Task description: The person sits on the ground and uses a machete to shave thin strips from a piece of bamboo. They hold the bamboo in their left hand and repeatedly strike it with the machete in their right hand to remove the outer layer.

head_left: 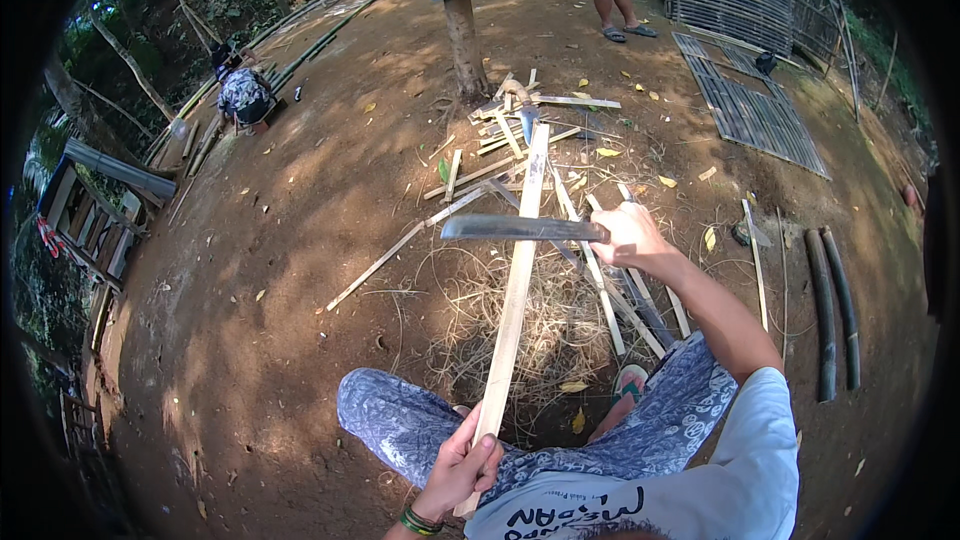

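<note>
the left hand (462, 465) is closed around the near end of a long pale strip (512, 315), which slants away from the person's lap. the right hand (628, 234) grips a long knife (520, 228), its blade crosswise over the strip; i can't tell if they touch. beneath, curly shavings (520, 325) cover the ground (250, 340). farther out, more strips (575, 101) lie scattered near a tree trunk (465, 50).

Left hand (468, 462) clamps the pale strip's (513, 305) near end | right hand (628, 236) has the knife (515, 228) square across it | shavings (555, 325) heaped beneath | slatted panel (752, 125) far right
</note>
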Tool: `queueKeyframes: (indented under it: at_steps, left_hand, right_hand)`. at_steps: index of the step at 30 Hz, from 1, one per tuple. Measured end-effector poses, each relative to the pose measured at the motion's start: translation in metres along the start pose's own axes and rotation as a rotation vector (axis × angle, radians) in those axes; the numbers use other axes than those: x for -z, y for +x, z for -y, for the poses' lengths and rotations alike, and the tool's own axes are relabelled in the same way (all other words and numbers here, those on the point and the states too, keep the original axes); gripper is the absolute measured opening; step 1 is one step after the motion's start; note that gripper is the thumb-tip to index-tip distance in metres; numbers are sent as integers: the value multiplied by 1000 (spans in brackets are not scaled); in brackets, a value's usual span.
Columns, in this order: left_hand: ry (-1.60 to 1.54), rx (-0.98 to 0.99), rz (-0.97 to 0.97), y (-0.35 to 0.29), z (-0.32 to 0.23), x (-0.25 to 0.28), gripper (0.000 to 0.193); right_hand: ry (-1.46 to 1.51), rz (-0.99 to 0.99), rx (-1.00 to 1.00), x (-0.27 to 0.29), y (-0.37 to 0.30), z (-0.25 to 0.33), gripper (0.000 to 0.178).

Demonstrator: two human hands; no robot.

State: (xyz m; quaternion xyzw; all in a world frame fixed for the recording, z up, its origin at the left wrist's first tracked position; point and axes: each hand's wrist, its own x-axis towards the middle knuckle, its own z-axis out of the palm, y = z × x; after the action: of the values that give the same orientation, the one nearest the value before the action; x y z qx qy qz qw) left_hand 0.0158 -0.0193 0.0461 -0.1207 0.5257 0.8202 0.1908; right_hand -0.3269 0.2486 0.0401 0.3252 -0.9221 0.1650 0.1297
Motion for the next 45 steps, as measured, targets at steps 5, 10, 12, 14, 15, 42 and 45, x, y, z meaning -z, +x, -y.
queueKeyframes:
  at_steps: [5,10,12,14,15,42,45]
  left_hand:
    - [38,71,3,-17,21,5,59]
    - [93,27,-33,-6,14,6,59]
    - [63,63,-41,-11,16,8,58]
    - [89,60,-41,-20,23,9,56]
    - [133,24,-60,-28,26,11,54]
    - [93,-215,-77,66,-10,-25,51]
    - [133,-223,-69,58,-4,-22,50]
  right_hand:
    - [17,-93,-257,3,15,-47,24]
    - [42,130,-89,-7,-1,-11,23]
    - [-1,79,-251,-11,8,-42,27]
    - [5,96,-660,-9,13,-106,34]
    - [19,-68,-680,-12,8,-105,36]
    - [259,-1,-101,-18,-48,83,17]
    - [269,-16,-198,-8,-41,67,14]
